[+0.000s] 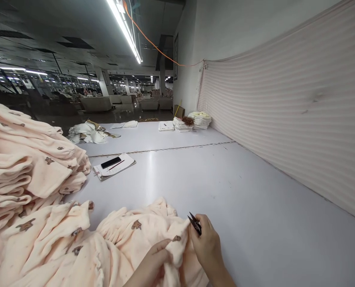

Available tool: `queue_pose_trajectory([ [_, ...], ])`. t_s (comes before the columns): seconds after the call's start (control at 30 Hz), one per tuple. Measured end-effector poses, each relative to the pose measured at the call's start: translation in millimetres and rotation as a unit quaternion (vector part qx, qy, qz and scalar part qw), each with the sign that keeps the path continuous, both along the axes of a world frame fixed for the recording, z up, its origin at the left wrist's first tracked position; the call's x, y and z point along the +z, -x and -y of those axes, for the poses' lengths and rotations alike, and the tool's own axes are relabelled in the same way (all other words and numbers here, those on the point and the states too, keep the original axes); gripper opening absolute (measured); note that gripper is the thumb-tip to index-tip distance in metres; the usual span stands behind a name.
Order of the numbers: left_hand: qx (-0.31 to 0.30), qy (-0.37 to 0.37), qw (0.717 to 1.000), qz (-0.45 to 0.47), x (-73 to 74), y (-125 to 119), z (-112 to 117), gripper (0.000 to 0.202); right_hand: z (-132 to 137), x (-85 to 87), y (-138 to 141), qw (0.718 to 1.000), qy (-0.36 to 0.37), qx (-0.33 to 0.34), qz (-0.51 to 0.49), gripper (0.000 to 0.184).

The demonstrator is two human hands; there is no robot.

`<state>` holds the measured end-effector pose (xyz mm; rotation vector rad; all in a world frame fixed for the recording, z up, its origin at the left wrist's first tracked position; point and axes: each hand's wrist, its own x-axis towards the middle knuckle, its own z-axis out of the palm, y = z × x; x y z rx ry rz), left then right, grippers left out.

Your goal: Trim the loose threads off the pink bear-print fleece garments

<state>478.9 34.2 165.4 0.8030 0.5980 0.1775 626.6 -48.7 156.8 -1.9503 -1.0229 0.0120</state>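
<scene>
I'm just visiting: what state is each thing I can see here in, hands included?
Left hand: closed on the peach cloth
Right hand: closed around the snips
Snips: blades apart
Peach cloth: loosely bunched
Peach pile: heaped in layers
Phone: lying flat, screen dark
Papers: flat, under the phone
Tube light: lit
Striped sheet: hung up, spread out

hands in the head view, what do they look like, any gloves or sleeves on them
The left hand and right hand are ungloved, with no ring, watch or bracelet showing, though some fingers are hidden. The left forearm and right forearm are bare up to the picture's edge; no sleeve shows.
</scene>
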Motion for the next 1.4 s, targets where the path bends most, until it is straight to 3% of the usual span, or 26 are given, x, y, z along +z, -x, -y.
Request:
queue_pose_trajectory([
  [0.2,0.067,0.107,0.991,0.053,14.9,11.3,0.6,0.019,23.6,16.9,8.3,0.996,0.046,0.070,-0.030,0.011],
  [0.33,0.046,0.115,0.984,0.130,15.2,10.7,0.3,0.029,38.6,16.9,20.2,0.989,-0.001,0.145,-0.039,0.034],
  [0.57,0.035,0.163,0.970,0.176,19.2,11.8,1.4,0.033,31.3,5.4,31.3,0.996,-0.018,0.087,0.013,0.026],
  [0.7,0.034,0.169,0.966,0.195,20.2,12.0,0.6,0.034,33.3,9.3,29.5,0.992,-0.029,0.122,-0.016,0.027],
  [0.87,0.031,0.155,0.973,0.169,21.0,11.7,2.8,0.031,33.6,11.4,32.9,0.993,-0.018,0.117,0.029,0.022],
  [1.03,0.030,0.162,0.972,0.170,24.9,13.6,1.6,0.030,35.0,12.6,33.7,0.991,-0.017,0.136,0.006,0.027],
  [1.2,0.035,0.164,0.976,0.139,31.1,13.6,4.3,0.029,34.6,12.6,37.0,0.993,0.001,0.081,0.081,0.028],
  [1.4,0.044,0.154,0.976,0.149,28.1,13.9,4.5,0.029,33.4,15.3,32.4,0.994,0.020,0.108,-0.021,0.026],
])
